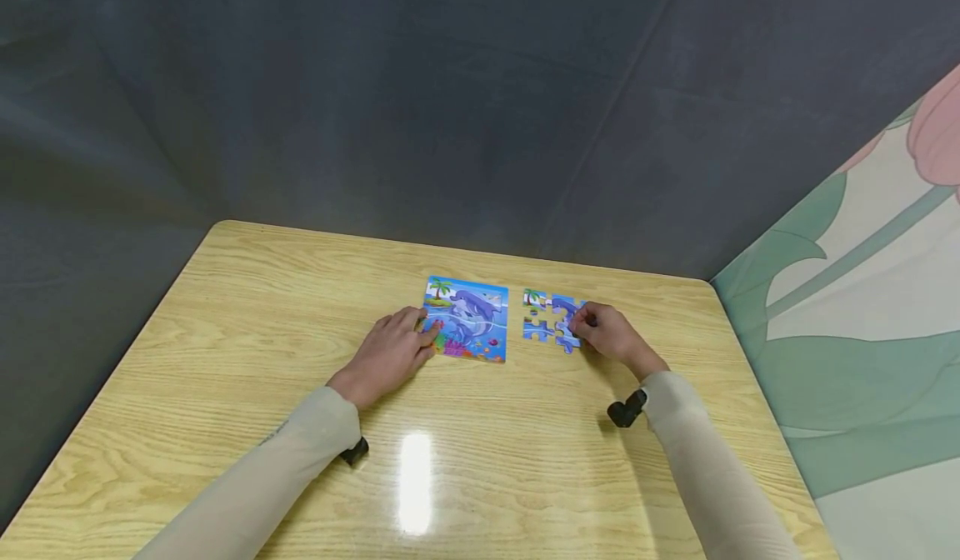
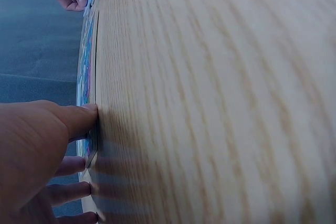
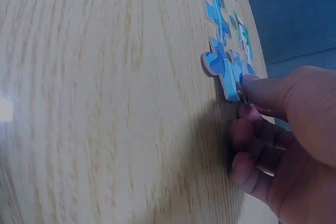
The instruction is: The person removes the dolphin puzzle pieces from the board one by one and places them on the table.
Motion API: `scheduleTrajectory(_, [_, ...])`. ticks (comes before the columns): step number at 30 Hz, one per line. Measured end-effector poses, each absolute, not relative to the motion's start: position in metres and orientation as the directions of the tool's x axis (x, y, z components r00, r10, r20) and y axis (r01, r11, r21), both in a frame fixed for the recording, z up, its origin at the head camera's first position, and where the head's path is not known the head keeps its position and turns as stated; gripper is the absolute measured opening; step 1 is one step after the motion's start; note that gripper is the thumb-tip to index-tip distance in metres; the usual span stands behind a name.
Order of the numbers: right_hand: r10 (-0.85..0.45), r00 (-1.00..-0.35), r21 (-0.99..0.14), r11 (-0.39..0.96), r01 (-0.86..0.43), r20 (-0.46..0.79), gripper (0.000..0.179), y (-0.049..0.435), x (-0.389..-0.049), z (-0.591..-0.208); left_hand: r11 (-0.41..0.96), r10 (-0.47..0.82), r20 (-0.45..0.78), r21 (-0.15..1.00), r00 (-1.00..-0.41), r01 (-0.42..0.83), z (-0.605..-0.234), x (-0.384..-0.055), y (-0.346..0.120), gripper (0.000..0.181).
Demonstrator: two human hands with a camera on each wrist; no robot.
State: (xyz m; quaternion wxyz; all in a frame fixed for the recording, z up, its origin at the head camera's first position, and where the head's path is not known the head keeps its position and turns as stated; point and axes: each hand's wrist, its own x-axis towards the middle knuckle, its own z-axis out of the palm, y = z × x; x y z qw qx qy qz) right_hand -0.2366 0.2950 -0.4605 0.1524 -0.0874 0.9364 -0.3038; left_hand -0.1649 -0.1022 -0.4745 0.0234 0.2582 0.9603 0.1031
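Note:
A square board with a dolphin picture lies flat on the table. My left hand rests at its left edge with the fingers stretched out, and the thumb touches the board's near edge in the left wrist view. To the right of the board, several blue jigsaw pieces lie partly joined, with gaps between some of them. At their right side my right hand pinches a puzzle piece between thumb and index finger, mostly hidden by the fingers. Beside the right thumb, a light-blue joined piece shows in the right wrist view.
The wooden table has a far edge just beyond the puzzle. A dark cloth hangs behind it, and a flower-patterned surface stands along the right side. Each wrist carries a small black camera.

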Motion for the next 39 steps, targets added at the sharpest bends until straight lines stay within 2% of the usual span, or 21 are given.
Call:
scheduleTrajectory(32, [-0.218,-0.957,-0.550,0.831,-0.081,-0.189,0.015,0.2912,-0.2337,-0.4668,0.836,0.510,0.035,0.215,-0.860,0.505,-0.4746,-0.1634,-0.1031,0.049])
scheduleTrajectory(39, [-0.163,-0.981,-0.507,0.857,-0.090,-0.102,0.013,0.2852,-0.2322,-0.4609,0.840,0.509,0.027,0.203,-0.860,0.504,-0.4752,-0.1650,-0.1034,0.049])
